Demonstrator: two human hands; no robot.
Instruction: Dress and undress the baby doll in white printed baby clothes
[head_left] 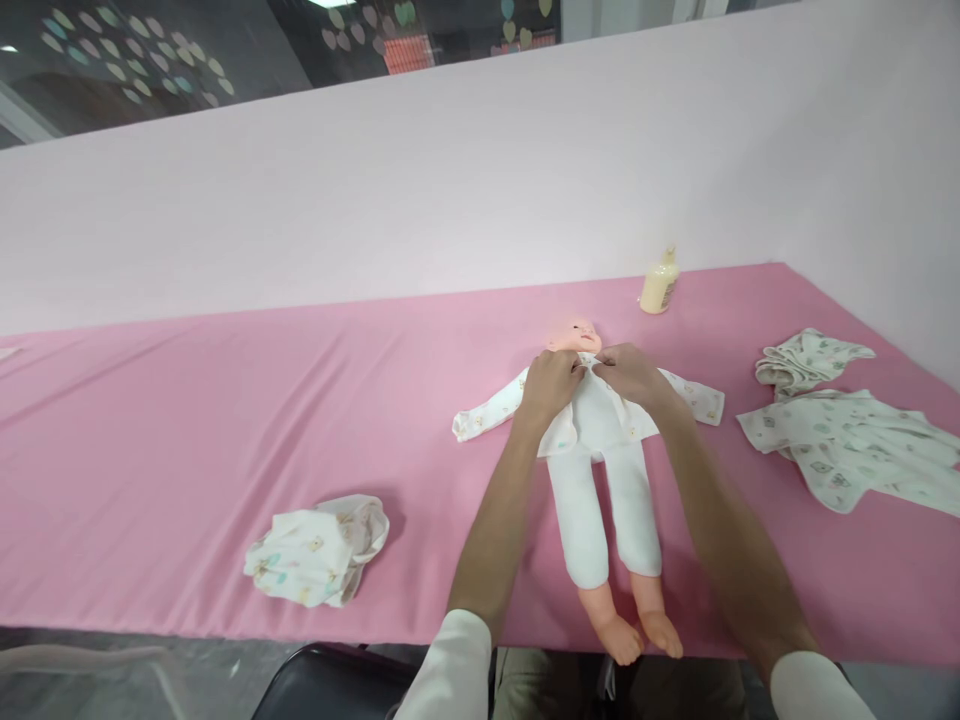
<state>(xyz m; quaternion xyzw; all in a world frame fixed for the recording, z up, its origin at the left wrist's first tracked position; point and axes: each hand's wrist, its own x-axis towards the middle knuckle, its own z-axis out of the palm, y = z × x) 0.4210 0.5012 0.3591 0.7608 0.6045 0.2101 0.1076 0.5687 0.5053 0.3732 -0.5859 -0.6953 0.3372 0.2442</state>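
A baby doll (604,500) with a white cloth body lies on its back, its head away from me and its feet near the table's front edge. It wears a white printed baby jacket (491,408), with both sleeves spread sideways and the front parted over the belly. At the neckline, my left hand (553,382) pinches one front edge of the jacket. My right hand (631,374) pinches the opposite edge, close beside the left. The fingertips partly hide whatever fastening is there.
A pink cloth covers the table (187,430). Folded printed clothing (319,550) lies at the front left. On the right are a crumpled printed cloth (810,360) and a spread printed garment (862,445). A pale yellow pump bottle (659,283) stands by the white wall (450,190).
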